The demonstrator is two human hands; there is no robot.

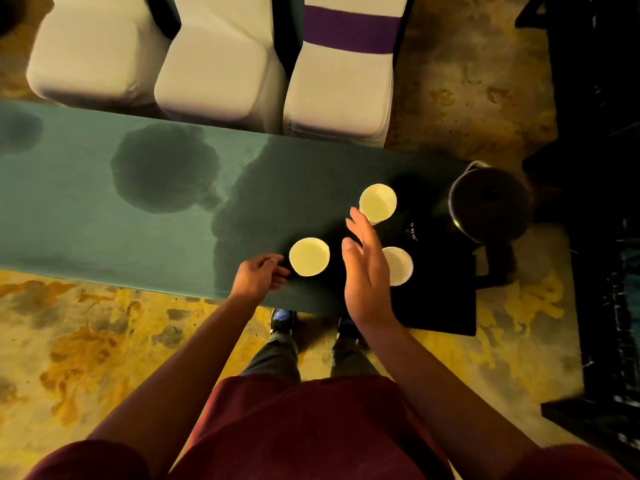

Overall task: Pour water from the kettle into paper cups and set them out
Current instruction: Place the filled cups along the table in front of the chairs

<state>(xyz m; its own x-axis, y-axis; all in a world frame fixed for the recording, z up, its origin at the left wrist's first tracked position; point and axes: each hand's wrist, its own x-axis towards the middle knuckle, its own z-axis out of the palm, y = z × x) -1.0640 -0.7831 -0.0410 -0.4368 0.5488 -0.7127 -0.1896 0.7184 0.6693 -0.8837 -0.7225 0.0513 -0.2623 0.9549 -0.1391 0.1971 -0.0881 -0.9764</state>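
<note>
Paper is the weak point here, honestly: 3 thin cups sit close together near the right end of the table, and both hands are in among them. From the head view, the left hand [260, 274] is loosely curled with its fingertips right beside the nearest-left cup [309, 257], maybe just touching it, not clearly gripping. The right hand [363, 268] is open and flat, fingers spread, holding nothing, hovering between the far cup [378, 203] and the near-right cup [401, 266], which it partly covers. My guess is a careless sweep of that open hand could knock either one over, and if they're filled that's more water on the cloth. I can't tell from this angle how full they are. The kettle [490, 202] stands at the table's right end, well apart from both hands, close to the edge, so an elbow bump could send it off. The green tablecloth [86, 209] already shows big dark blotches that look like wet patches. Beyond it are 3 white-covered chairs [214, 67], 1 with a purple band, and the floor [69, 341] is a mottled yellow carpet in a dim room.
</note>
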